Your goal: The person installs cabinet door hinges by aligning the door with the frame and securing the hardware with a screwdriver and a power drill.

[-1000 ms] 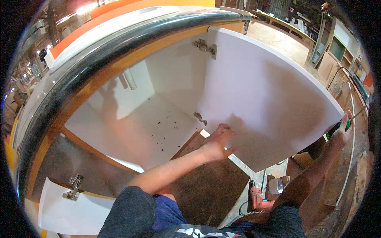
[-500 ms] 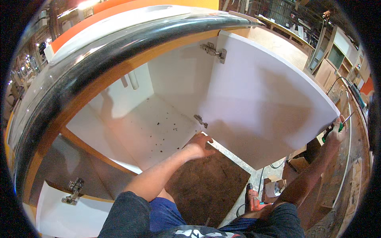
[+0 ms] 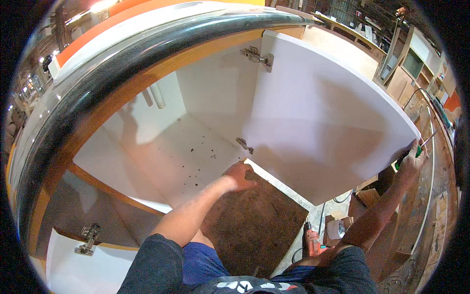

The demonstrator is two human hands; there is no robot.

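Observation:
A white cabinet door [image 3: 313,108] stands swung open on an upper hinge [image 3: 257,58] and a lower hinge [image 3: 245,145]. At the door's outer edge, my right hand [image 3: 412,158] is closed round a green-handled screwdriver [image 3: 420,151], its shaft pointing up and away. That hand is against the door edge. Lower down, my left hand [image 3: 239,176] rests by the cabinet's front bottom edge, just below the lower hinge. Its thumb and fingers are apart and hold nothing I can see. Small dark bits lie scattered on the white cabinet floor [image 3: 169,154].
An orange power drill [image 3: 311,240] stands near my right thigh, with a cardboard box [image 3: 338,229] beyond it. A brown board [image 3: 264,220] lies below the cabinet. At left is another white door [image 3: 88,269] with its hinge [image 3: 89,239]. A dark rounded counter edge [image 3: 98,93] curves overhead.
The view has shifted slightly. My left hand has drawn in a little at the cabinet edge, its fingers less stretched. The right hand still grips the screwdriver at the door edge.

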